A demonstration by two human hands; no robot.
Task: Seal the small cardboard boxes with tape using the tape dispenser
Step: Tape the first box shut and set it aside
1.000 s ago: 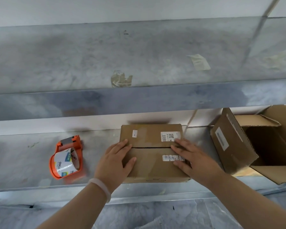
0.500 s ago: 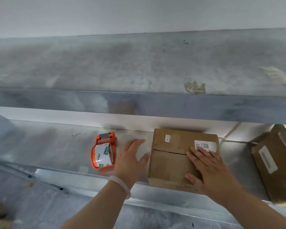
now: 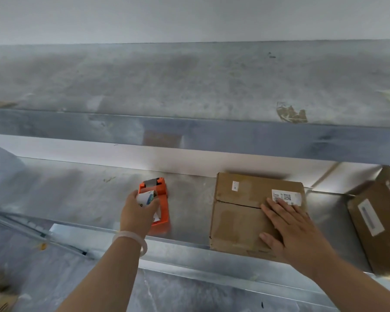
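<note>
Two arms show, both bare from the hands down to where the lower edge cuts them off. The left hand [image 3: 137, 212] has one thing at its wrist: a bangle [image 3: 131, 238], a plain, smooth, closed ring, pale white and somewhat see-through. It may be jade or plastic, though the soft focus leaves that unsettled. It looks a little wider than the wrist it circles. The left forearm [image 3: 108, 278] below it, the right hand [image 3: 295, 228] and the right forearm [image 3: 347, 280] are bare.

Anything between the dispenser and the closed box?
No. Head view shows only bare shelf between dispenser and box.
</note>
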